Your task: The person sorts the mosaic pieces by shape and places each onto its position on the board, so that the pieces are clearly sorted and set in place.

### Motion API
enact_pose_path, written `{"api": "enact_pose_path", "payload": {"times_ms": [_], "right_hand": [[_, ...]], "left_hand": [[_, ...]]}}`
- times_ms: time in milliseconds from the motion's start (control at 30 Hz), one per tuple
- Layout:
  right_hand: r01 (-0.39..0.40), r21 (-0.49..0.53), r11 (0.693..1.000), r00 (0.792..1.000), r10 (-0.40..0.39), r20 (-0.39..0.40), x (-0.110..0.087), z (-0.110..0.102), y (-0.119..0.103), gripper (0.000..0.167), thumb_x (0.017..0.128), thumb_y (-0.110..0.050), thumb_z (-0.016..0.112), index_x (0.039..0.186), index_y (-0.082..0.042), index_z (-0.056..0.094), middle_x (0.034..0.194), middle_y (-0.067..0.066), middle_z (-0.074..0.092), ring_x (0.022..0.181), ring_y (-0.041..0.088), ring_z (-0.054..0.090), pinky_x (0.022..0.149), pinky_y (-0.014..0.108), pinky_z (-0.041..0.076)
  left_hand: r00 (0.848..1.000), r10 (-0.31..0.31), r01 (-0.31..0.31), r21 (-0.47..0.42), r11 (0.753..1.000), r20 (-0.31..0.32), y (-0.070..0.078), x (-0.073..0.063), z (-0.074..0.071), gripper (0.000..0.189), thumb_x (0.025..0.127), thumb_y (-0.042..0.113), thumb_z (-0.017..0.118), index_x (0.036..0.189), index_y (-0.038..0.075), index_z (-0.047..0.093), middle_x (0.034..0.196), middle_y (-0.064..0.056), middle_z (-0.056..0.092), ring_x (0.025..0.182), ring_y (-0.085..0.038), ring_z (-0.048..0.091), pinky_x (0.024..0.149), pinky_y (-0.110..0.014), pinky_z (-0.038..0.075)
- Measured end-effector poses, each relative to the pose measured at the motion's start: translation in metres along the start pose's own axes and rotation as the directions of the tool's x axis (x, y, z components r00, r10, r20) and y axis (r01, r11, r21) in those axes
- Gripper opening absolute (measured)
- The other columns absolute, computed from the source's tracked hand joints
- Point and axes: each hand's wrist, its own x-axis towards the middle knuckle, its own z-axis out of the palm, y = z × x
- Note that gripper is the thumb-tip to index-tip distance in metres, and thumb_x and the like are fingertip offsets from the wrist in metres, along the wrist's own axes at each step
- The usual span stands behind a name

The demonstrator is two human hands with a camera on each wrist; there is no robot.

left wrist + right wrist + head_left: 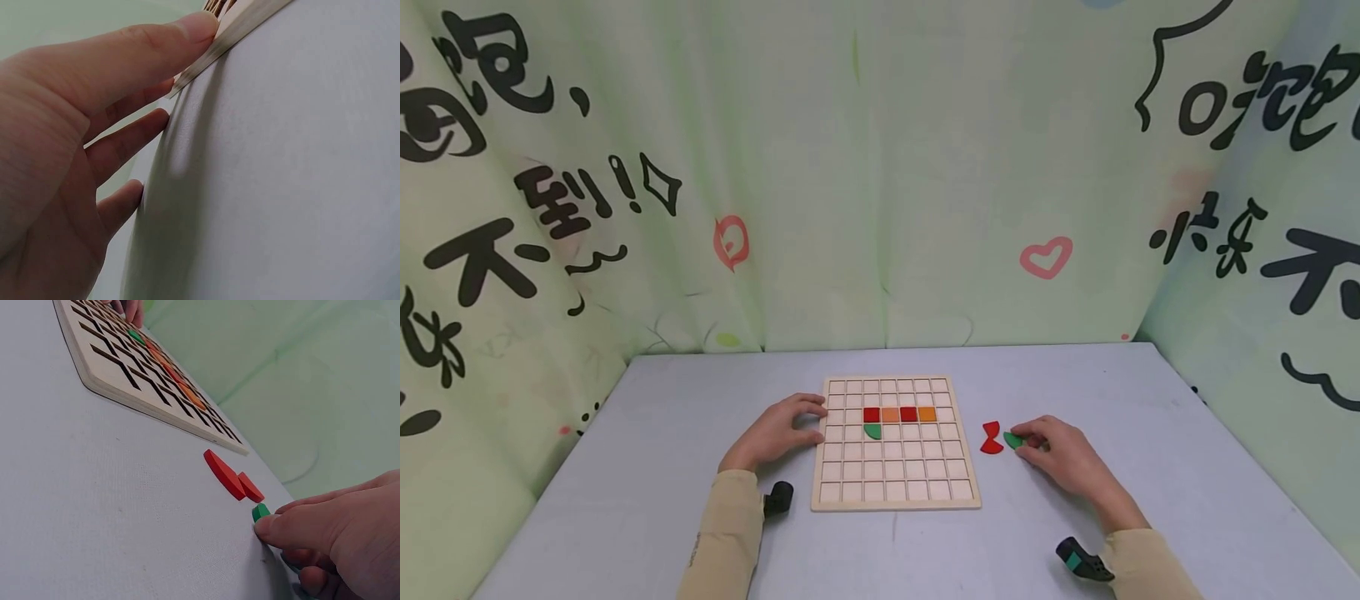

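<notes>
A wooden grid board (895, 492) lies flat in the middle of the grey table. Its third row holds a red square (871, 414), an orange one (890, 414), another red and another orange. A green half-disc (872, 431) sits just below the first red square. My left hand (808, 421) rests on the table with straight fingers, its thumb (200, 28) touching the board's left edge (231, 31). Right of the board, my right hand (1028, 439) pinches a small green piece (260, 511) that lies on the table. A red bow-tie piece (992, 437) lies beside it.
Green printed curtains close the table in at the back and on both sides. A black wrist camera (778, 497) sits by my left sleeve and another (1082, 562) by my right. Bare grey tabletop (700, 400) surrounds the board.
</notes>
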Motion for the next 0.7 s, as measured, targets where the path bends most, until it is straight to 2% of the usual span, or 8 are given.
{"api": "enact_pose_path", "payload": {"times_ms": [233, 400, 567, 700], "right_hand": [[0.05, -0.017, 0.999, 0.998, -0.051, -0.034, 0.0009, 0.0019, 0.0, 0.031, 0.085, -0.007, 0.075, 0.114, -0.001, 0.07, 0.1, 0.007, 0.063, 0.082, 0.017, 0.054, 0.07, 0.031, 0.051], [0.074, -0.026, 0.997, 0.996, -0.076, -0.055, 0.0015, 0.0029, -0.0016, 0.028, 0.085, -0.004, 0.074, 0.113, -0.002, 0.071, 0.102, 0.009, 0.064, 0.083, 0.017, 0.055, 0.074, 0.034, 0.054], [0.087, -0.015, 0.996, 0.992, -0.088, -0.088, 0.0017, 0.0031, -0.0035, 0.029, 0.085, -0.001, 0.072, 0.114, -0.001, 0.07, 0.105, 0.012, 0.064, 0.088, 0.02, 0.061, 0.077, 0.039, 0.057], [0.086, 0.0, 0.996, 0.991, -0.086, -0.105, 0.0011, 0.0031, -0.0043, 0.029, 0.085, 0.0, 0.072, 0.114, 0.0, 0.07, 0.106, 0.013, 0.064, 0.089, 0.021, 0.063, 0.076, 0.036, 0.057]], "left_hand": [[1.0, 0.021, -0.021, -0.001, 1.0, -0.004, 0.0005, -0.0005, -0.0008, 0.036, 0.083, 0.015, 0.078, 0.117, 0.007, 0.069, 0.139, -0.006, 0.054, 0.135, -0.03, 0.043, 0.112, -0.046, 0.035], [0.999, 0.031, -0.031, 0.005, 1.0, -0.008, -0.0003, -0.0005, -0.0011, 0.036, 0.083, 0.016, 0.078, 0.117, 0.007, 0.069, 0.138, -0.006, 0.054, 0.134, -0.031, 0.043, 0.111, -0.047, 0.036], [0.999, 0.035, -0.035, 0.003, 0.999, -0.003, -0.0004, -0.0004, -0.0014, 0.036, 0.083, 0.015, 0.078, 0.117, 0.006, 0.069, 0.138, -0.006, 0.054, 0.134, -0.031, 0.043, 0.111, -0.047, 0.036], [0.999, 0.041, -0.041, -0.003, 0.999, 0.001, -0.0003, -0.0006, -0.0014, 0.037, 0.083, 0.015, 0.078, 0.117, 0.006, 0.069, 0.138, -0.007, 0.054, 0.134, -0.031, 0.044, 0.111, -0.047, 0.036]]}}
